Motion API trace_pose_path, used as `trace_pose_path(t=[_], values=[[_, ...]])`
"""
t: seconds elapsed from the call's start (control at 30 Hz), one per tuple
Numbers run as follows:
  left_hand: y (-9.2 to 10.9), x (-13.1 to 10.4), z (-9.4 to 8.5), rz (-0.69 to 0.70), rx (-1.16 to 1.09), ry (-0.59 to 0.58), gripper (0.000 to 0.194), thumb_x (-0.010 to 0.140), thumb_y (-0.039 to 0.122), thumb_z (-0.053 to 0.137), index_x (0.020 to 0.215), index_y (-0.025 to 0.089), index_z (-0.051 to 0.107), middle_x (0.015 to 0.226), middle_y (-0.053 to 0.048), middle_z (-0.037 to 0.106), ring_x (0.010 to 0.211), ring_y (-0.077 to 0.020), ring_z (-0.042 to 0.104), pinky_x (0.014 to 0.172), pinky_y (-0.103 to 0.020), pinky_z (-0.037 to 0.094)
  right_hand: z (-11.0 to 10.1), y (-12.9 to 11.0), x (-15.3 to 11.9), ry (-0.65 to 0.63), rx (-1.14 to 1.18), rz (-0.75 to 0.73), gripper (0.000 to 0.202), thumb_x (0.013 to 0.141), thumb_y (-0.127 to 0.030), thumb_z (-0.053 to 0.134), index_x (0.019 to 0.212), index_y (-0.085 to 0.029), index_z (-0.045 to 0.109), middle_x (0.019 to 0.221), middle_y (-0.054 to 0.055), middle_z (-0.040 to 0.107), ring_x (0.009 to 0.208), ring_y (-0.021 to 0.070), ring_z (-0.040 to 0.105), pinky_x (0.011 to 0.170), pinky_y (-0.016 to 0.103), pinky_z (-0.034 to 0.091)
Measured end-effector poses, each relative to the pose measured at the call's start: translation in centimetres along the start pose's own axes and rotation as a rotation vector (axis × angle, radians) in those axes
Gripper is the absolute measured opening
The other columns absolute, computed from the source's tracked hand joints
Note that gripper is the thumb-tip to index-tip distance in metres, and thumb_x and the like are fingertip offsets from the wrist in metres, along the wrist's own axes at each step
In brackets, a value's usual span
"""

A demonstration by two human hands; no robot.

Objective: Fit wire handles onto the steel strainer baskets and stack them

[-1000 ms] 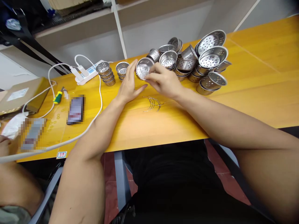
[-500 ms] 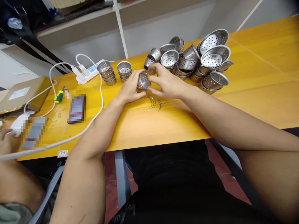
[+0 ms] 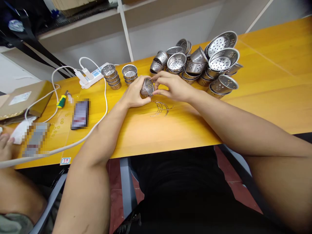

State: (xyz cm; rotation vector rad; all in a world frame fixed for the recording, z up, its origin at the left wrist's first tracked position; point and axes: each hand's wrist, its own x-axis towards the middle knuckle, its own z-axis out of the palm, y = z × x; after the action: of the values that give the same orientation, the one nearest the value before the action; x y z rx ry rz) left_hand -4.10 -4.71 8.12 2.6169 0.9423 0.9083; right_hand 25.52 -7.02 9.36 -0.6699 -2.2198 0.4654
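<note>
My left hand (image 3: 135, 93) is wrapped round a small perforated metal cup (image 3: 147, 87), which is tilted above the table. At the cup's right side, the fingertips of my right hand (image 3: 170, 85) are bent together on a thin wire that curves along the cup's rim. Several curved wires (image 3: 161, 107) lie on the yellow table (image 3: 165, 133) just in front of my hands. Behind my left hand stand two short stacks of perforated cups, one stack (image 3: 111, 76) farther left and another stack (image 3: 129, 72) nearer.
Many perforated cups (image 3: 220, 61) are piled at the back right. On the left are a power strip (image 3: 94, 77) with white cables, a green-yellow tool (image 3: 61, 101), two blurred phones (image 3: 80, 113) and a cardboard box (image 3: 26, 97). Another person's hand (image 3: 6, 146) rests at the far left edge.
The cup in my left hand has shifted slightly left and turned. My right fingers have moved to its right edge. The other person's hand at the left has moved slightly.
</note>
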Motion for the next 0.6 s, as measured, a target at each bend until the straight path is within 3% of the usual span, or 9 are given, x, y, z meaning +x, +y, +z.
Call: trace_pose_path(t=[0.13, 0.27, 0.4, 0.53, 0.6], values=[[-0.8, -0.3, 0.3, -0.022, -0.006, 0.024, 0.088, 0.096, 0.064, 0.096, 0.17, 0.027, 0.065, 0.17, -0.018, 0.081, 0.163, -0.0464, 0.08, 0.15, -0.064, 0.06, -0.3, -0.3, 0.1, 0.035, 0.169, 0.05, 0.085, 0.1, -0.115, 0.08, 0.109, -0.031, 0.087, 0.153, 0.016, 0.09, 0.147, 0.046, 0.082, 0.139, 0.073, 0.062], [-2.9, -0.3, 0.2, -0.053, 0.011, 0.075, 0.102, 0.096, 0.077, 0.097, 0.176, 0.03, 0.055, 0.177, -0.018, 0.074, 0.175, -0.0499, 0.071, 0.157, -0.07, 0.051, -0.5, -0.7, -0.1, 0.054, 0.318, 0.123, 0.083, 0.098, -0.114, 0.083, 0.115, -0.033, 0.089, 0.154, 0.015, 0.089, 0.144, 0.042, 0.083, 0.134, 0.068, 0.067], [-4.8, 0.0, -0.5, -0.141, 0.066, 0.317, 0.112, 0.09, 0.1, 0.096, 0.173, 0.035, 0.06, 0.188, -0.02, 0.061, 0.191, -0.0524, 0.048, 0.168, -0.073, 0.032, -0.4, -0.1, -0.6, 0.08, 0.194, 0.089, 0.073, 0.105, -0.106, 0.084, 0.114, -0.033, 0.09, 0.159, 0.015, 0.087, 0.153, 0.0454, 0.08, 0.142, 0.072, 0.06], [-5.0, 0.3, -1.1, -0.273, 0.106, 0.471, 0.106, 0.106, 0.111, 0.07, 0.177, 0.033, 0.06, 0.187, -0.016, 0.061, 0.203, -0.0416, 0.019, 0.172, -0.069, 0.016, 0.2, 1.0, -1.1, -0.012, 0.081, 0.062, 0.058, 0.109, -0.09, 0.087, 0.111, -0.032, 0.091, 0.159, 0.018, 0.085, 0.155, 0.0515, 0.079, 0.142, 0.082, 0.056], [-5.0, 0.5, -1.1, -0.307, 0.067, 0.489, 0.103, 0.111, 0.111, 0.064, 0.177, 0.032, 0.057, 0.185, -0.014, 0.065, 0.204, -0.0354, 0.016, 0.171, -0.066, 0.016, 0.6, 1.2, -1.2, -0.051, 0.091, 0.065, 0.052, 0.109, -0.083, 0.088, 0.111, -0.031, 0.091, 0.154, 0.019, 0.085, 0.154, 0.0529, 0.079, 0.14, 0.084, 0.057]])
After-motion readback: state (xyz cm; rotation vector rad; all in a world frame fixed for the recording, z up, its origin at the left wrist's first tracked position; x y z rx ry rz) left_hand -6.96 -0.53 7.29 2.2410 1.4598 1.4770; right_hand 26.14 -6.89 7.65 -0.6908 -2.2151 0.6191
